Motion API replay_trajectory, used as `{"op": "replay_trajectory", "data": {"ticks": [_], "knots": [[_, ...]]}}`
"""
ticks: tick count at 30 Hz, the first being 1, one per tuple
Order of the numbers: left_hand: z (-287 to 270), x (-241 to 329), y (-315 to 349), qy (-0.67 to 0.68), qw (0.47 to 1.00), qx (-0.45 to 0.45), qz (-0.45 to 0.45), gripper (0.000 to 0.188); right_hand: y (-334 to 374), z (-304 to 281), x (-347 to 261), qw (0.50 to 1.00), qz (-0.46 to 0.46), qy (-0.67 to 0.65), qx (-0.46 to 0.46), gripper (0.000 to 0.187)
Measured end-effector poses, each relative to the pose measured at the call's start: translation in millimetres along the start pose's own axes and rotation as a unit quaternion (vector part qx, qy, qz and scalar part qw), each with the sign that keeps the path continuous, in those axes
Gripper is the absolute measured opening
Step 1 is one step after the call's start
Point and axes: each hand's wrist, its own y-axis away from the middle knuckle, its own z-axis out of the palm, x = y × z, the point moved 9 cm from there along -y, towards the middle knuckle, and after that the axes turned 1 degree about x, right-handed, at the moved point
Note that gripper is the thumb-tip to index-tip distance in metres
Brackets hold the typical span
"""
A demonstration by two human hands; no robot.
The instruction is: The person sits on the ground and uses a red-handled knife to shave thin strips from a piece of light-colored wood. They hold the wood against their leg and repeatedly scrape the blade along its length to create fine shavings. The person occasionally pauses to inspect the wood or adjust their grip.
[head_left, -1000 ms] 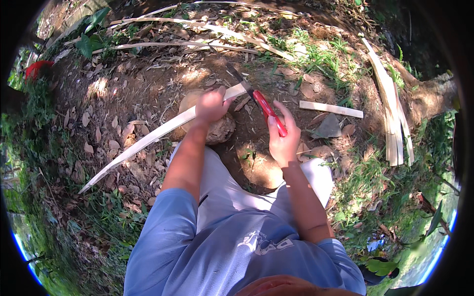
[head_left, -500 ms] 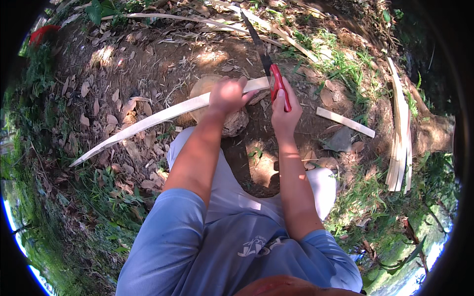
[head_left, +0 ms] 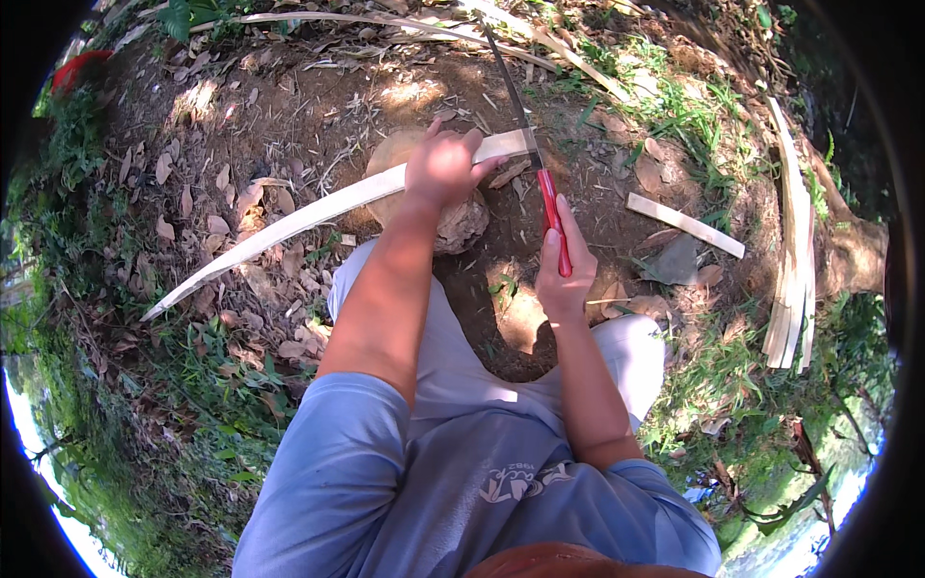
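Observation:
A long pale wooden strip (head_left: 289, 224) lies across a log stump (head_left: 461, 227), its left end reaching low over the leaf litter. My left hand (head_left: 441, 170) is closed over the strip on top of the stump, pressing it there. In my right hand (head_left: 567, 270) is the red handle of a handsaw (head_left: 518, 104), fingers wrapped round it. The dark, narrow blade points away from me and crosses the strip close to its right end, touching or very near its edge.
A short cut piece of wood (head_left: 686, 225) lies on the ground to the right, beside a grey stone (head_left: 673, 262). Several long strips (head_left: 792, 250) are bundled at the far right. More strips (head_left: 559, 50) lie at the back. Dry leaves and grass surround the stump.
My right hand has drawn the saw back toward me, so the handle now sits nearer and more blade lies beyond the strip's edge on my side. My left hand stays on the strip.

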Motion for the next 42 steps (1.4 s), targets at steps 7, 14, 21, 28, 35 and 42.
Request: {"op": "replay_trajectory", "data": {"ticks": [7,14,21,28,35,42], "knots": [[1.8,-5.4,5.0,0.009,0.998,-0.056,-0.032,0.054,95.8,-69.6,16.3,0.984,0.124,0.064,-0.114,0.048],[6.7,-0.5,3.2,-0.01,0.998,-0.053,-0.026,0.054,-17.3,13.5,6.1,0.995,0.079,-0.01,-0.064,0.045],[8.1,-1.5,3.7,-0.019,0.996,-0.082,-0.03,0.055,10.3,-10.8,19.1,0.992,0.11,-0.022,-0.058,0.045],[-21.1,-5.4,17.3,0.029,0.996,-0.064,-0.048,0.058,114.0,-76.0,24.5,0.976,0.193,-0.1,-0.032,0.047],[-111.7,-143.6,161.0,0.168,0.965,0.166,-0.116,0.062,106.5,-77.0,41.9,0.977,0.133,-0.167,-0.029,0.047],[-75.8,-262.6,283.6,-0.119,0.959,-0.027,-0.255,0.059,105.8,-83.3,25.0,0.993,0.053,-0.1,-0.021,0.046]]}}
